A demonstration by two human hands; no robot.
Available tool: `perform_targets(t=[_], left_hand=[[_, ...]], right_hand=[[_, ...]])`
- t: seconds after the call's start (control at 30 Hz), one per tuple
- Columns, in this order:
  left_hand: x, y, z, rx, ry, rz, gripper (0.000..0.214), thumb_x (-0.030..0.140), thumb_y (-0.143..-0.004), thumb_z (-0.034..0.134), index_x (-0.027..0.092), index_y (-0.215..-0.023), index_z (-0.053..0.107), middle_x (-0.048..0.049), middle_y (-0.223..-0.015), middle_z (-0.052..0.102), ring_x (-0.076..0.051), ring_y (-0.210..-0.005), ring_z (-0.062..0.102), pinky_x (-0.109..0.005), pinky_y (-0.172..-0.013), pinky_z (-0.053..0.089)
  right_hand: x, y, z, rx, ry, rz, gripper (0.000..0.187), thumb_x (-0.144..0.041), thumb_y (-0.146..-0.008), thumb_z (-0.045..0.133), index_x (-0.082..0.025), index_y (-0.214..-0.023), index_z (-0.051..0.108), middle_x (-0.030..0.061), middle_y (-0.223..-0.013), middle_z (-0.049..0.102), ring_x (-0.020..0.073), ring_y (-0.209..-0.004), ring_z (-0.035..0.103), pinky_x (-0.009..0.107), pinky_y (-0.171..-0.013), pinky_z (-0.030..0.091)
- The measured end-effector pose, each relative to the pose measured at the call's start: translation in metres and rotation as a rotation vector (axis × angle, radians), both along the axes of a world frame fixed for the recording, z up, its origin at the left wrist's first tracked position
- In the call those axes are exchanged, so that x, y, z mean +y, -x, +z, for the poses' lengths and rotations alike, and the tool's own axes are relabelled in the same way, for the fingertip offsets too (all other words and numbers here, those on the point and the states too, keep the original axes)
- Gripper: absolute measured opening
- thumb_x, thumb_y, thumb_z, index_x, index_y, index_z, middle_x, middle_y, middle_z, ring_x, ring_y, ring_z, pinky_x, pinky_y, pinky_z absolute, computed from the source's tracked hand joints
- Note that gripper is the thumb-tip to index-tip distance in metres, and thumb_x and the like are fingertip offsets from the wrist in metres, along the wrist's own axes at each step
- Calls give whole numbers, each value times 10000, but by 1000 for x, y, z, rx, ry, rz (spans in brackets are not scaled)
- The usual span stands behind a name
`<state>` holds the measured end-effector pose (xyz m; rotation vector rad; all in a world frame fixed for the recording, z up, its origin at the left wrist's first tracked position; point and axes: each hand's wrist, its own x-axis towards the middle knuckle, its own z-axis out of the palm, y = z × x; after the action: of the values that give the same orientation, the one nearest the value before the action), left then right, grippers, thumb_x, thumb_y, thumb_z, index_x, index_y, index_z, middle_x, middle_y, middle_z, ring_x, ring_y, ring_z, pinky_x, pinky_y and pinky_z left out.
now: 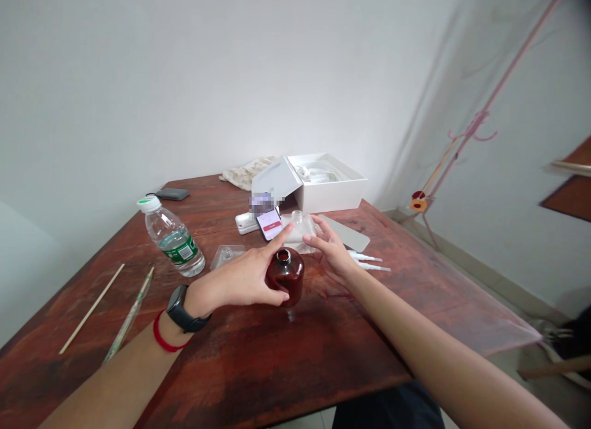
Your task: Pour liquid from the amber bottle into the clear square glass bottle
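Note:
My left hand (pixel 244 278) is wrapped around the side of a round brown glass bottle (pixel 290 275), which stands upright without a cap, its narrow neck showing. Just beyond it is a clear, short-necked bottle (pixel 301 227). The thumb and fingers of my right hand (pixel 335 253) grip that clear bottle from the right. Two white pump heads (pixel 364 261) with thin tubes lie beside my right wrist. Behind my left hand, a clear plastic piece (pixel 226 255) rests on the wooden table (pixel 323 349), partly covered.
A half-full water bottle (pixel 173 238) stands at left, near a bare chopstick (pixel 92 309) and a wrapped pair (pixel 132 315). Farther back are a lit phone (pixel 269 224), an open white box (pixel 330 195), a cloth (pixel 242 173) and a dark flat object (pixel 170 194).

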<state>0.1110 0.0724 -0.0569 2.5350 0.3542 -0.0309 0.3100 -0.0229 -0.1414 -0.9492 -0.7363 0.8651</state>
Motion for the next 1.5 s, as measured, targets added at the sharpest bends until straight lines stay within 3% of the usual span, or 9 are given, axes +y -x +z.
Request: perform_targets(t=[0.3,0.8,1.3,1.5], left_hand=[[-1,-1,-2,-2,-11,33,1207,350,-784,806,312,-1703,24,-97,-1341,725,-348,-1123,745,-405,-953,552],[-3,-1,-4,-11,42,92,1182,362,-749,814,301,-1695,109,-118,-1367,724,-355,-1105,757,-399,-923,569],[-3,-1,-5,-30,29,89,1159,368,-725,811,276,-1682,163,-111,-1312,751,-365,-1086,760,-389,-880,570],[-3,-1,-4,-16,28,83,1141,371,-736,803,275,-1678,166,-104,-1256,773,-358,-1043,770,-383,-860,569]], right_hand=[[1,3,-1,65,-18,67,553,-343,-747,904,-345,-1220,618,-20,-1085,784,233,-927,769,377,-814,641],[3,5,-5,-74,-4,155,633,-319,-693,941,-295,-1265,670,47,-1268,764,285,-1195,713,463,-1076,551],[6,0,-14,27,27,143,756,-230,-626,968,-309,-1301,636,31,-1137,797,292,-1095,760,482,-983,612],[4,3,-9,-2,-6,178,713,-250,-663,950,-307,-1302,638,34,-1220,769,273,-1118,743,456,-1013,588]])
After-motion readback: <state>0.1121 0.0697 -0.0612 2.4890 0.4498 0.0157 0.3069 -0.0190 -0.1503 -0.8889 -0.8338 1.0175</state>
